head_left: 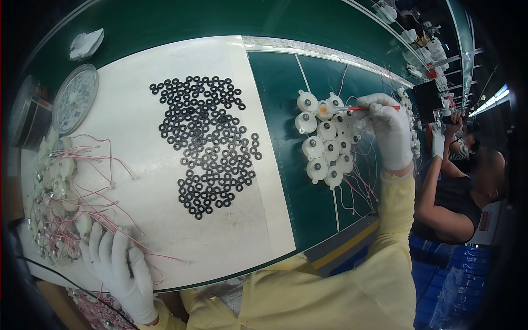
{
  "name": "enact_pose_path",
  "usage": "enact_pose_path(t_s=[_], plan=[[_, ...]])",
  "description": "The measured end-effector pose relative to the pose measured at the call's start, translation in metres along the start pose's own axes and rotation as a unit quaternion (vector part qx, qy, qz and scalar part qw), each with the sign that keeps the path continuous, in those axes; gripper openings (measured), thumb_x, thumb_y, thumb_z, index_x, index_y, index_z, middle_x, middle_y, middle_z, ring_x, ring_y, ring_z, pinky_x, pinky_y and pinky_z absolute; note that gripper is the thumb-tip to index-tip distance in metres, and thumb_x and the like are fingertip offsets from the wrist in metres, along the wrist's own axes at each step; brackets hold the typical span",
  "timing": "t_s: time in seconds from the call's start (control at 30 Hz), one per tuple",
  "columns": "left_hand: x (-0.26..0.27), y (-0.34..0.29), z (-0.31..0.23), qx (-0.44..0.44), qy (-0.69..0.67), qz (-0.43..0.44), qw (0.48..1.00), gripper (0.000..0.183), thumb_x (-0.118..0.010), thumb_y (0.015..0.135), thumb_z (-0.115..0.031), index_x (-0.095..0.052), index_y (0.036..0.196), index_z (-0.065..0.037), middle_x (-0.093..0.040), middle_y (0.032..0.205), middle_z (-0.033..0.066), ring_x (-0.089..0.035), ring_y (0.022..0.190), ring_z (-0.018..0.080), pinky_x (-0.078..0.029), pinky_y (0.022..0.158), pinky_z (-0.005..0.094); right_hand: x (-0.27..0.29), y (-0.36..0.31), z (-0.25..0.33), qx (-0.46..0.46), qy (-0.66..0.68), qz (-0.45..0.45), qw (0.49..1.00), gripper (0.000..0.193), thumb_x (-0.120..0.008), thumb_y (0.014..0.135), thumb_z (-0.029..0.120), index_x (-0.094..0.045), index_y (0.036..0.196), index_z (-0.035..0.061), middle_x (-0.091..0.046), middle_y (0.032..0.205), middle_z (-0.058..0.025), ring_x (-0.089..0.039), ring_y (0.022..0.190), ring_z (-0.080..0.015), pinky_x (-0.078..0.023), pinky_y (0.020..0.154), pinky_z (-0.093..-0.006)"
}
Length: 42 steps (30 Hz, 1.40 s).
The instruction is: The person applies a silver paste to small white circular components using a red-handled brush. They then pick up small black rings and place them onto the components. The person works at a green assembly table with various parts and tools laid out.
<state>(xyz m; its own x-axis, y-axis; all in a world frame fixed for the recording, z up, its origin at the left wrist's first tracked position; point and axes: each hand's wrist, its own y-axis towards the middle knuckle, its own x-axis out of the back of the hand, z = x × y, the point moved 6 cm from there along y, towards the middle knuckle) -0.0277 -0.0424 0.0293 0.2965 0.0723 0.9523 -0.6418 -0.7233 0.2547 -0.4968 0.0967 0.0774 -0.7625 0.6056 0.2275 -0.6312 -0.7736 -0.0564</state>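
Observation:
In my gloved right hand (391,135) is a slim brush (355,108) with a red handle. Its pale tip reaches the top of a white round part (324,110) that has an orange tint. Around it stand several similar white round parts (313,147) with dark centres, grouped on the green surface, thin wires trailing from them. My gloved left hand (122,268) lies at the left, fingers stretched out, against a heap of white parts (55,192) with pink-red wires. Its fingertips are next to one white part (83,224); whether they touch it I cannot tell.
Many small black rings (206,129) lie spread on the white sheet (132,165). A round clear dish (77,99) and a crumpled white piece (87,44) are at the far left. Another person (451,203) is at the right, beside blue crates (462,286).

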Motion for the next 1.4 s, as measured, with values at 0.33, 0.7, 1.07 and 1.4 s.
enact_pose_path(t_s=[0.33, 0.7, 1.07, 1.4], plan=[[0.001, -0.001, -0.001, -0.006, 0.003, -0.012, 1.000, 0.034, -0.059, 0.093, -0.012, -0.060, 0.126, -0.006, -0.061, 0.120, 0.0128, -0.051, 0.129, 0.0412, -0.025, 0.114, 0.0623, -0.028, 0.004, -0.004, -0.020, -0.024, 0.034, 0.999, 0.025, -0.055, 0.090, 0.010, -0.071, 0.103, -0.0046, -0.074, 0.086, -0.0140, -0.069, 0.068, -0.0117, -0.045, 0.059, -0.0206], [0.000, -0.001, 0.001, -0.003, -0.002, -0.012, 1.000, 0.034, -0.059, 0.092, -0.011, -0.060, 0.126, -0.006, -0.061, 0.118, 0.0138, -0.052, 0.127, 0.0412, -0.026, 0.113, 0.0624, -0.016, -0.003, -0.002, -0.011, -0.053, 0.010, 0.998, 0.023, -0.057, 0.091, 0.008, -0.071, 0.102, -0.0053, -0.074, 0.086, -0.0131, -0.067, 0.066, -0.0109, -0.044, 0.057, -0.0201], [0.000, -0.002, 0.002, 0.001, -0.001, -0.003, 1.000, 0.032, -0.056, 0.092, -0.005, -0.062, 0.123, -0.001, -0.061, 0.127, 0.0166, -0.049, 0.132, 0.0374, -0.025, 0.118, 0.0579, 0.011, -0.023, -0.006, -0.013, -0.023, -0.029, 0.999, 0.024, -0.057, 0.089, 0.010, -0.068, 0.103, -0.0061, -0.074, 0.085, -0.0160, -0.064, 0.061, -0.0125, -0.044, 0.056, -0.0203], [-0.002, -0.002, 0.002, 0.002, 0.012, -0.016, 1.000, 0.028, -0.056, 0.093, -0.007, -0.062, 0.119, 0.000, -0.062, 0.124, 0.0169, -0.051, 0.129, 0.0382, -0.026, 0.117, 0.0584, 0.003, -0.022, -0.014, -0.031, 0.002, -0.026, 0.999, 0.022, -0.055, 0.090, 0.006, -0.070, 0.103, -0.0057, -0.073, 0.084, -0.0125, -0.067, 0.062, -0.0100, -0.042, 0.052, -0.0193]])
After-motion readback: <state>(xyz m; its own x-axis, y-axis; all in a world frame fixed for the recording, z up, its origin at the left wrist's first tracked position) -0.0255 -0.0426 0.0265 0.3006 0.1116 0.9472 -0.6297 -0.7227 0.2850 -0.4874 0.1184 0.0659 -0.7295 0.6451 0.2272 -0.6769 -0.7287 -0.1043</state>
